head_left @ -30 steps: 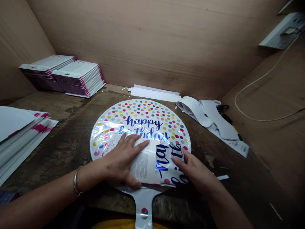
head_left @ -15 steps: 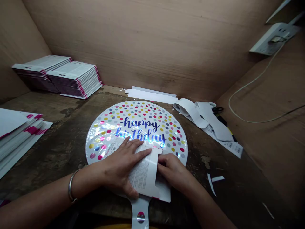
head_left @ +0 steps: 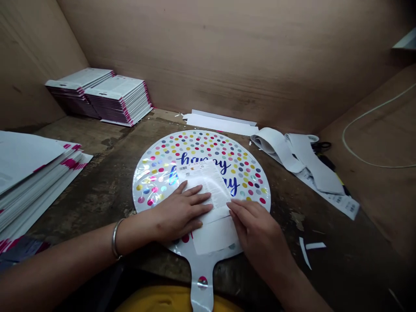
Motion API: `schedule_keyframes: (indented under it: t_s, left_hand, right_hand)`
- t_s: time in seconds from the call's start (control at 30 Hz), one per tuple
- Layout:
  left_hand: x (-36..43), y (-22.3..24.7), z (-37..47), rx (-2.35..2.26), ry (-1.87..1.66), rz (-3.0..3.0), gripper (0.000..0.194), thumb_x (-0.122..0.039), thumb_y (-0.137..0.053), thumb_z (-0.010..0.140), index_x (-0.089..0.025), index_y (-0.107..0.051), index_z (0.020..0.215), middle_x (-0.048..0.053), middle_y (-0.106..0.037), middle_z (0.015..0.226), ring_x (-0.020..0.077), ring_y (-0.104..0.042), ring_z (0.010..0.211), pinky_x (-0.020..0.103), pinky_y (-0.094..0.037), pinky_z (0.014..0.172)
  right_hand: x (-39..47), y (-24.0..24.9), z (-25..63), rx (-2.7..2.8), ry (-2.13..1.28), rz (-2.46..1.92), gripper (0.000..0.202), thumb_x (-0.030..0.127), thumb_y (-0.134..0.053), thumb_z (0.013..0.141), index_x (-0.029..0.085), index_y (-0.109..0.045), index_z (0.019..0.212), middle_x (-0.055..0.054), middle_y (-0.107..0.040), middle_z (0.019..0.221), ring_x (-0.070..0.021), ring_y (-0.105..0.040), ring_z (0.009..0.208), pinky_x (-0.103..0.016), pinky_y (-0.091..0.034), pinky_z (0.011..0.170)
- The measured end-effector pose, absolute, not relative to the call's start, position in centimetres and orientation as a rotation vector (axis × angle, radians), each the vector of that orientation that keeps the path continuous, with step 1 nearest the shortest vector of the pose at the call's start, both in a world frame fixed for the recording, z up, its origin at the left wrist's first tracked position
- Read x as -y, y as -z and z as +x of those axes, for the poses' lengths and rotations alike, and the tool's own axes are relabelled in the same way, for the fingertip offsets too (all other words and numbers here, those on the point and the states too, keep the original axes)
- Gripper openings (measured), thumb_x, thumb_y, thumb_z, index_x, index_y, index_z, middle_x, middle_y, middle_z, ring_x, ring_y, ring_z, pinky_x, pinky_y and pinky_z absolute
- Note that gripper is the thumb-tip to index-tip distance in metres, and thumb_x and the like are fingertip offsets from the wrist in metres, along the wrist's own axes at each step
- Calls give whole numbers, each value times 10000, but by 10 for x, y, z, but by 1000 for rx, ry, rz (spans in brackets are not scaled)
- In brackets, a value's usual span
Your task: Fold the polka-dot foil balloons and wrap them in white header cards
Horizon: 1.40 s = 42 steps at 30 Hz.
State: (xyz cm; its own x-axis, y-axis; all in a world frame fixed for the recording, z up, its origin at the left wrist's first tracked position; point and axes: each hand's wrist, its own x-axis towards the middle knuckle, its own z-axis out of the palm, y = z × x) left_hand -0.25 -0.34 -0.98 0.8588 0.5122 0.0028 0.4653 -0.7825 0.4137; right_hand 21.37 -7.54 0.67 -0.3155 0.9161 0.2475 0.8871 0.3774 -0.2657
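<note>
A flat, round foil balloon [head_left: 250, 171] with coloured dots and blue "happy birthday" lettering lies on the worktable, its neck [head_left: 202, 273] toward me. On top of it rests a white printed paper packet [head_left: 208, 180], covering part of the lettering. A blank white flap [head_left: 216, 236] extends from the packet's near end. My left hand [head_left: 183, 212] lies flat with fingers spread on the packet's left side, pressing it against the balloon. At its right edge, by the crease, my right hand [head_left: 253, 223] pinches the packet between thumb and index finger.
Stacks of white-and-pink packets [head_left: 113, 99] stand at the back left, with another pile [head_left: 32, 169] at the near left. Curled label strips [head_left: 315, 160] and black-handled scissors [head_left: 321, 146] lie at right. White paper strips [head_left: 224, 123] lie along the back wall.
The packet has turned and moved farther up over the lettering, and its blank flap now lies toward me. My right hand has shifted from the packet's opening to its edge. The view has shifted.
</note>
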Motion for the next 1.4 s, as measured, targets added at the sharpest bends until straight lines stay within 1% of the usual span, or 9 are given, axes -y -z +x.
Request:
schedule_keyframes:
  t_s: [0.1,0.23,0.43,0.57,0.67,0.83,1.1,1.27,1.4]
  left_hand:
    - [3,14,-6,-831,-236,2630,382,-300,-461,901,-317,-510,1280,16,-446,1401,296,-318,1321,558,-175,1078]
    - [6,20,-16,-874,-345,2512,330,-333,-466,909,-269,-572,1215,35,-552,1302,252,-404,1274,494,-234,1076]
    - [12,23,-23,-984,-307,2455,450,-480,-575,823,-354,-534,1253,46,-342,1464,335,-236,1362,599,-136,1070]
    - [12,26,-23,-1008,-331,2418,552,-512,-590,800,-316,-485,1305,61,-376,1446,324,-251,1358,588,-118,1082]
    - [12,28,-23,-1024,-373,2402,520,-506,-589,801,-300,-521,1273,57,-390,1438,323,-268,1351,580,-132,1082]
    - [14,27,-21,-1031,-386,2420,473,-472,-581,813,-302,-540,1252,30,-433,1411,328,-269,1347,590,-128,1077]
    - [16,25,-20,-1032,-362,2455,467,-482,-578,816,-296,-548,1243,35,-449,1399,348,-271,1342,618,-107,1066]
    - [15,24,-20,-1026,-368,2469,460,-459,-591,814,-282,-557,1237,48,-461,1389,341,-282,1340,596,-104,1077]
    - [15,23,-20,-1034,-374,2445,455,-468,-591,811,-280,-564,1225,54,-467,1384,357,-289,1334,627,-114,1055]
  right_hand:
    - [71,6,212,2430,-208,-1435,306,183,-440,902,171,-641,1132,-113,-609,1228,-248,-539,1134,-422,-464,962]
    - [80,27,208,2457,-154,-1400,381,118,-435,885,153,-559,1243,-130,-552,1298,-273,-491,1173,-462,-445,974]
    - [60,3,203,2257,-343,-1429,170,187,-478,879,201,-647,881,-90,-620,956,-207,-565,893,-359,-494,780]
    - [45,2,193,2287,-589,-1431,90,170,-531,837,195,-572,761,-38,-576,811,-177,-542,792,-314,-463,701]
    - [46,8,188,2296,-632,-1426,62,148,-530,834,192,-570,820,-38,-570,841,-179,-532,821,-318,-452,725]
    - [52,9,185,2365,-625,-1351,196,170,-457,893,202,-612,1008,-65,-566,915,-176,-534,853,-314,-459,753]
    - [51,8,188,2418,-709,-1265,149,152,-462,886,186,-598,834,-54,-546,910,-158,-525,838,-292,-459,738]
    - [49,11,189,2375,-693,-1235,183,151,-455,893,195,-591,1009,-61,-543,970,-158,-528,888,-292,-459,775]
    - [52,11,189,2409,-679,-1203,160,138,-468,884,198,-613,912,-52,-539,944,-157,-530,878,-282,-458,763]
